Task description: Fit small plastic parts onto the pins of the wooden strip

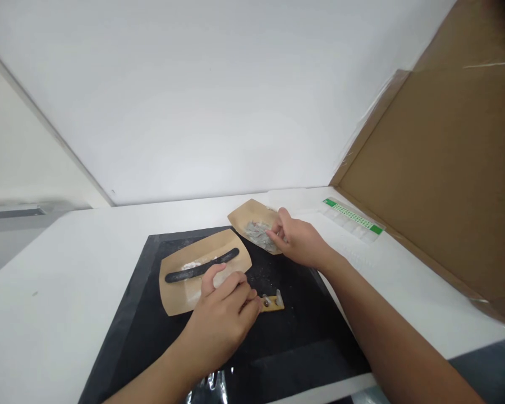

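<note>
My left hand is curled over the left end of a small yellow strip, its fingertips closed on it and partly hidden. Small clear, tube-like pieces stand up from the strip's right end. Over the far paper tray, my right hand has its fingers bent together at a heap of small greyish clear pieces. Whatever lies between those fingertips is too small to make out. Beside my left hand, a nearer paper tray holds white powder and a dark curved stick.
A black mat lies under the nearer tray and the strip, on a white table. At the right is a clear plastic case with a green-edged label. A cardboard panel rises along the right side, and a white wall stands behind.
</note>
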### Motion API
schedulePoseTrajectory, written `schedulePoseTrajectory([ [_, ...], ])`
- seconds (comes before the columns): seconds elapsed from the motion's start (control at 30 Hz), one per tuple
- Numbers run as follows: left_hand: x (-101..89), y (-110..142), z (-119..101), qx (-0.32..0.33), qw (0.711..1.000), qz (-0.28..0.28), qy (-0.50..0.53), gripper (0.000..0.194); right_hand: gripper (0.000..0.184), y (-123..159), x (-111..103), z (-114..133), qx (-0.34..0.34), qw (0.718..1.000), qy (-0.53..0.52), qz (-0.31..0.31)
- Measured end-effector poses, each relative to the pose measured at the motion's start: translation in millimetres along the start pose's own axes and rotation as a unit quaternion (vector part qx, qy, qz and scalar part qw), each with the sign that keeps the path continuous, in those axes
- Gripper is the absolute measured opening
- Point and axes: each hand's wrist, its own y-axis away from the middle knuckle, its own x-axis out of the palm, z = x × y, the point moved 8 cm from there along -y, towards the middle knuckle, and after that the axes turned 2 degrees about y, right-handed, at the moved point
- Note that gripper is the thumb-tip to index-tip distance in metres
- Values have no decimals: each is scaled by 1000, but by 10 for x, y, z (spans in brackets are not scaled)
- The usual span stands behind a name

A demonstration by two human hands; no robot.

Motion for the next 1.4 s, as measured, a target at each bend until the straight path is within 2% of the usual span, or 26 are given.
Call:
schedulePoseTrajectory([
  [0.1,-46,-27,34,-15,1000,-13,13,10,19,5,20,-3,-2,1000,-7,16],
  [0.17,-75,-39,54,-23,999,-24,13,2,17,5,23,0,-8,1000,-5,23],
  [0.27,-95,-40,84,-32,999,-33,16,14,21,-3,3,-9,-12,1000,14,24],
  [0.47,-129,-29,127,-35,997,-34,51,21,34,-34,-12,-71,-12,998,40,40],
  [0.6,-197,-45,143,-38,996,-46,71,31,24,-41,25,-85,-36,997,47,56],
  [0.7,-268,-59,146,-41,995,-66,61,29,12,-35,54,-112,-34,997,33,61],
  [0.77,-304,-67,143,-42,995,-75,56,26,11,-33,50,-132,-25,998,21,55],
  [0.97,-365,-70,208,-49,992,-86,82,21,9,-49,-92,-151,7,998,-40,40],
  [1.13,-381,-72,316,-48,991,-96,81,13,13,-55,-242,-206,38,990,-137,15],
  [1.27,-371,-73,287,-45,992,-92,71,11,17,-56,-184,-305,58,968,-244,14],
  [1.4,-389,-73,223,-45,992,-98,66,10,14,-75,-68,-380,59,954,-293,21],
])
